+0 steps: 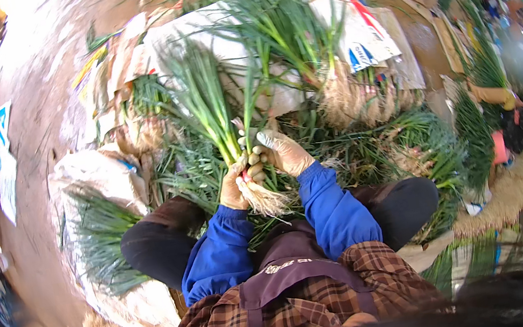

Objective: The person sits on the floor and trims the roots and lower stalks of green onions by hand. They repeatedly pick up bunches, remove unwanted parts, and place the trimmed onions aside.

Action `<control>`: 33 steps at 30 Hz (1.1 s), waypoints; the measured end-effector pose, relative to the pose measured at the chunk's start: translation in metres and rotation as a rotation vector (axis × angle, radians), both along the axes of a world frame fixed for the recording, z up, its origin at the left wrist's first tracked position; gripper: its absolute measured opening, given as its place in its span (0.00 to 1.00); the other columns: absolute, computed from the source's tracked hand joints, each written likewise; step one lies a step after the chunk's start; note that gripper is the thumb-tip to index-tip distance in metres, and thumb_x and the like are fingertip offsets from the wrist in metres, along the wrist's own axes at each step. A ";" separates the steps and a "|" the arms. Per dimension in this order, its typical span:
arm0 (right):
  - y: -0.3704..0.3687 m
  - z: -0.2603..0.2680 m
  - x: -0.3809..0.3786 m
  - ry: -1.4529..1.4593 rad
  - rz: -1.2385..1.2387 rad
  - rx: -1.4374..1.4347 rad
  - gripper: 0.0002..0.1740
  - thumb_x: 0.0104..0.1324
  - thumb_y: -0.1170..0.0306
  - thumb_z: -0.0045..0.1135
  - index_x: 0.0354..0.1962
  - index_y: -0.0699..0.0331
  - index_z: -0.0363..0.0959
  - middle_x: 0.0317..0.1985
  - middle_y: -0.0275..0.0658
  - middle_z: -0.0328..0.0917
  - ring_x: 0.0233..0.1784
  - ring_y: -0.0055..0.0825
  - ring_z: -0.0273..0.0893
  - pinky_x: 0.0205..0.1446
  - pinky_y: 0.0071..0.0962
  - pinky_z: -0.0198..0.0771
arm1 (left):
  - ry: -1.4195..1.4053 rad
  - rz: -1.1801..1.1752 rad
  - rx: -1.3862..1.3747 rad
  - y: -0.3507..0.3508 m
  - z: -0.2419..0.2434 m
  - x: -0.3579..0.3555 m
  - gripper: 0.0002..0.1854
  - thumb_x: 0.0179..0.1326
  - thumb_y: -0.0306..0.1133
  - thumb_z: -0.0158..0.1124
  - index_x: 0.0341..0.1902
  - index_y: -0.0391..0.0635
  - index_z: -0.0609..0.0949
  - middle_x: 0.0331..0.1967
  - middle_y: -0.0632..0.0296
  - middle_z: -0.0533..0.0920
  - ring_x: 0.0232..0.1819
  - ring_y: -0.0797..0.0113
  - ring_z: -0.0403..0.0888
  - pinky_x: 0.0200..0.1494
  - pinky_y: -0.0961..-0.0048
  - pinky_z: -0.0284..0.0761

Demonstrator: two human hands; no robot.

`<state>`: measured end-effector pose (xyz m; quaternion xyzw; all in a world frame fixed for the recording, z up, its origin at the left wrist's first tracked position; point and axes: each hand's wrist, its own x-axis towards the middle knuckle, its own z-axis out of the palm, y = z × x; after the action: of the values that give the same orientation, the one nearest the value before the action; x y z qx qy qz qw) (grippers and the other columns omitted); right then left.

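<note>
My left hand [233,188], in a pale glove, grips a bunch of green onions [214,114] low on the stems. The long green leaves point away from me, and the pale stringy roots [265,198] hang towards my lap. Close against it, my gloved right hand [287,152] has its fingers curled at the stem of a single green onion [248,119], beside a reddish bulb base. The right fingertips partly overlap the left ones. Beneath both hands lies a heap of loose green onions [191,169] between my knees.
Ahead, a large bunch of green onions [287,32] lies on white woven sacks [190,27], roots towards me. More green onions lie on a sack [104,232] at my left and in a pile [435,153] by my right knee. Other people sit at the far right and left.
</note>
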<state>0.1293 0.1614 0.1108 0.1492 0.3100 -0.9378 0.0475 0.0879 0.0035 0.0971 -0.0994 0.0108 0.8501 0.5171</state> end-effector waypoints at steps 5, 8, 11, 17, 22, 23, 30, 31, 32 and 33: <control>0.045 0.075 0.043 -0.121 -0.429 0.811 0.14 0.72 0.64 0.48 0.48 0.62 0.74 0.30 0.30 0.77 0.25 0.13 0.68 0.27 0.14 0.61 | 0.499 -0.102 -0.568 0.017 0.003 0.012 0.18 0.63 0.34 0.59 0.54 0.40 0.72 0.57 0.52 0.76 0.53 0.58 0.78 0.50 0.58 0.79; 0.120 0.126 0.115 -0.268 -0.810 1.326 0.08 0.71 0.70 0.46 0.45 0.61 0.71 0.30 0.36 0.80 0.30 0.21 0.78 0.33 0.20 0.72 | 0.275 -0.044 -0.576 0.030 0.011 0.010 0.10 0.64 0.34 0.59 0.43 0.43 0.74 0.38 0.60 0.76 0.37 0.67 0.73 0.39 0.69 0.74; 0.203 0.137 0.211 -0.942 -0.937 1.647 0.10 0.70 0.68 0.44 0.44 0.62 0.70 0.30 0.42 0.81 0.28 0.32 0.81 0.32 0.33 0.75 | 0.155 0.021 -0.314 0.024 -0.033 -0.011 0.06 0.65 0.30 0.56 0.35 0.47 0.70 0.26 0.69 0.66 0.26 0.74 0.61 0.30 0.78 0.65; 0.316 0.025 0.423 -1.511 0.505 1.861 0.25 0.62 0.53 0.54 0.46 0.64 0.76 0.45 0.53 0.78 0.51 0.52 0.75 0.56 0.43 0.68 | 0.473 0.054 -0.640 0.052 0.018 -0.012 0.05 0.62 0.28 0.58 0.34 0.44 0.71 0.20 0.70 0.66 0.18 0.78 0.60 0.22 0.81 0.61; 0.209 0.091 0.161 -0.692 0.169 1.825 0.16 0.64 0.57 0.51 0.40 0.58 0.79 0.34 0.44 0.82 0.38 0.40 0.80 0.45 0.34 0.73 | 0.499 0.044 -0.885 0.043 0.011 -0.056 0.05 0.61 0.27 0.61 0.36 0.41 0.74 0.17 0.69 0.69 0.18 0.75 0.66 0.22 0.77 0.67; 0.192 0.075 0.129 -0.465 0.152 1.614 0.16 0.64 0.57 0.52 0.38 0.59 0.80 0.34 0.39 0.83 0.36 0.34 0.80 0.44 0.30 0.73 | 0.457 0.027 -0.886 0.044 0.006 -0.062 0.04 0.61 0.26 0.60 0.36 0.41 0.74 0.18 0.69 0.68 0.18 0.77 0.64 0.22 0.78 0.64; 0.093 -0.083 -0.041 -0.637 0.148 1.681 0.21 0.58 0.52 0.58 0.41 0.58 0.79 0.38 0.45 0.82 0.40 0.43 0.79 0.45 0.37 0.71 | 0.360 0.036 -0.759 0.029 -0.029 -0.065 0.06 0.60 0.27 0.62 0.38 0.44 0.75 0.22 0.67 0.74 0.23 0.74 0.73 0.26 0.77 0.72; 0.081 -0.089 -0.043 -0.647 0.151 1.602 0.19 0.57 0.54 0.58 0.40 0.58 0.78 0.38 0.48 0.81 0.40 0.48 0.78 0.45 0.41 0.72 | 0.376 0.034 -0.766 0.027 -0.024 -0.065 0.06 0.60 0.27 0.63 0.39 0.44 0.75 0.22 0.66 0.74 0.23 0.73 0.73 0.27 0.77 0.72; 0.072 -0.094 -0.038 -0.601 0.032 1.613 0.17 0.58 0.56 0.59 0.39 0.58 0.77 0.36 0.48 0.80 0.40 0.47 0.78 0.43 0.41 0.71 | 0.439 -0.030 -0.821 0.025 -0.018 -0.068 0.07 0.60 0.29 0.63 0.39 0.44 0.75 0.27 0.62 0.80 0.27 0.71 0.78 0.29 0.76 0.74; 0.053 -0.077 -0.034 -0.549 -0.076 1.623 0.15 0.58 0.58 0.59 0.37 0.59 0.76 0.34 0.47 0.80 0.39 0.46 0.79 0.42 0.41 0.71 | 0.447 -0.063 -0.918 0.022 -0.010 -0.070 0.08 0.61 0.27 0.62 0.42 0.41 0.75 0.36 0.56 0.84 0.32 0.66 0.81 0.33 0.71 0.77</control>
<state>0.0953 0.2148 0.0339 0.3689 0.8574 -0.3573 -0.0319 0.0183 0.0260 0.0868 -0.1316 0.4965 0.7422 0.4306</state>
